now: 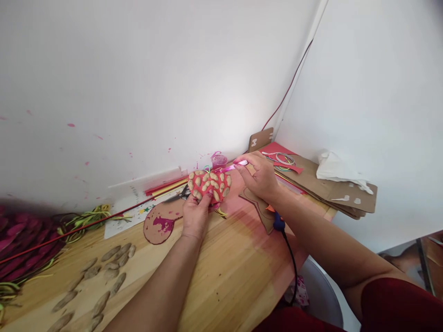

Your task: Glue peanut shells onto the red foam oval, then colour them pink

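Observation:
My left hand (195, 213) is closed on the near edge of a red cut-out piece covered with peanuts (209, 183), its thumb lying over the front. A small green loop shows at the top of the piece. My right hand (256, 176) is closed around a paintbrush (231, 166) with a white, pink-stained handle. The brush points left, over the piece's upper right edge; its tip is hard to make out. Just behind stands a small cup of pink paint (219, 161). Under my left wrist lies a paint-stained cardboard shape (157, 226), beside black scissors (177, 195).
Loose peanuts (111, 265) lie at the front left. A bundle of magenta painted pieces (31, 244) sits at the far left. Below my right forearm are a blue-handled corded tool (278, 223) and a cardboard cut-out (254, 205). Cardboard sheets (311, 189) are stacked at right.

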The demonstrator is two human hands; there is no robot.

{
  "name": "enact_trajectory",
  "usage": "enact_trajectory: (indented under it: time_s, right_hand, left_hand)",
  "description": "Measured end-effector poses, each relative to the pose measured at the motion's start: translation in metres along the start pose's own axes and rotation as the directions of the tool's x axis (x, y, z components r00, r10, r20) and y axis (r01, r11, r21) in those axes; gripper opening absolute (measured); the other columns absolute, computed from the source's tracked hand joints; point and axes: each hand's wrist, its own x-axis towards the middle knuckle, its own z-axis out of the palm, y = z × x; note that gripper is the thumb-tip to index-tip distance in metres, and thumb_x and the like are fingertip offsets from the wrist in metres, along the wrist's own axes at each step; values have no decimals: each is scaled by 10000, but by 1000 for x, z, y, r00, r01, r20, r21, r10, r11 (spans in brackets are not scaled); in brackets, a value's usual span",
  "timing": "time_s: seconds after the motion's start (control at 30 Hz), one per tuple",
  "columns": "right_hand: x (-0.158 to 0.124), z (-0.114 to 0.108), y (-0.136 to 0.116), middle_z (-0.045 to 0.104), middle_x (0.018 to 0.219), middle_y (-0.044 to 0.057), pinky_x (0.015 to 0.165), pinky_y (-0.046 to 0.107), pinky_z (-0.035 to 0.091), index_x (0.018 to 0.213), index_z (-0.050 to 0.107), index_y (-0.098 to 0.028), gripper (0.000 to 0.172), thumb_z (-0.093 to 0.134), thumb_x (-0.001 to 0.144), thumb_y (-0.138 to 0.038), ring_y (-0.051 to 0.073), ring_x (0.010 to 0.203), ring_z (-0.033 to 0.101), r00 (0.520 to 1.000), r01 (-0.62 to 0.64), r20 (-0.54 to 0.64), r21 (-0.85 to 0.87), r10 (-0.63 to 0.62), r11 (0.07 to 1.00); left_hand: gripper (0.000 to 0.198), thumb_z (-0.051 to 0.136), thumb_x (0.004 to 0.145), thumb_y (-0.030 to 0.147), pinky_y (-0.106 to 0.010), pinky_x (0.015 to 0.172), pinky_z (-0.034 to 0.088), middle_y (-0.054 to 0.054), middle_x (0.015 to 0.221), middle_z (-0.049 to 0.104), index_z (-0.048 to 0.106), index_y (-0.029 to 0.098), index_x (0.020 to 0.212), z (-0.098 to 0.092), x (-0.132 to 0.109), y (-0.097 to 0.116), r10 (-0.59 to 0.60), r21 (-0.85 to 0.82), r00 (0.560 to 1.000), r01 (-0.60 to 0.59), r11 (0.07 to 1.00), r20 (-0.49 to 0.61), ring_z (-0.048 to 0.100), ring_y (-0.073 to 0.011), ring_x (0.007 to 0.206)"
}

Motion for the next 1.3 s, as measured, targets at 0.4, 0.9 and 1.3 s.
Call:
enact_trajectory:
  time_s: [0.4, 0.9, 1.3]
  right_hand:
    - [1, -1, 0, 757, 884, 47, 827, 395, 488, 913, 692, -232, 69, 624, 904, -239, 243, 862, 648, 1000, -24, -7, 6, 24, 1000]
    - [2, -1, 2, 754, 884, 35, 810, 379, 497, 911, 686, -241, 68, 622, 915, -262, 231, 848, 648, 995, -67, -70, 24, 68, 997]
    - [2, 2, 5, 749, 862, 26, 798, 367, 502, 903, 692, -245, 79, 620, 913, -279, 224, 826, 657, 992, -111, -50, 49, 113, 993]
  left_hand:
    - [520, 909, 557, 409, -269, 601, 585, -73, 970, 772, 726, 160, 976, 0, -1, 1, 1, 6, 1000, -1, 1000, 4, 706, -162, 691]
    - [503, 921, 538, 378, -278, 631, 594, -66, 939, 775, 707, 161, 938, 1, -2, 3, -15, -30, 1000, 15, 999, -6, 706, -159, 694]
    - [471, 909, 565, 372, -266, 646, 589, -56, 941, 774, 724, 168, 947, -1, 1, -1, 15, -33, 1000, -15, 999, -1, 700, -144, 691]
